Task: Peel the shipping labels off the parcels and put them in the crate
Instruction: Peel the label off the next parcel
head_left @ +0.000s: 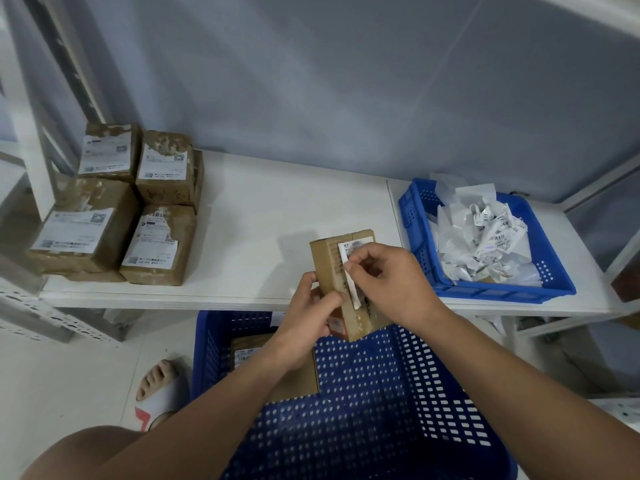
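Observation:
My left hand (pixel 311 317) grips the lower end of a brown cardboard parcel (pixel 329 261), held upright over the shelf's front edge. My right hand (pixel 384 278) pinches the white shipping label (pixel 349 268) on the parcel's face; the label's left edge is lifted off the cardboard. A small blue crate (pixel 485 292) at the right of the shelf holds several crumpled peeled labels (pixel 485 237). A large blue perforated crate (pixel 398 393) stands on the floor below my arms, with one labelled parcel (pixel 249 351) lying in it.
Several brown parcels (pixel 114 206) with white labels are stacked at the left of the white shelf (pixel 277 209). A grey wall runs behind. White shelf posts stand at far left and right. My sandalled foot (pixel 159 389) rests on the floor left of the big crate.

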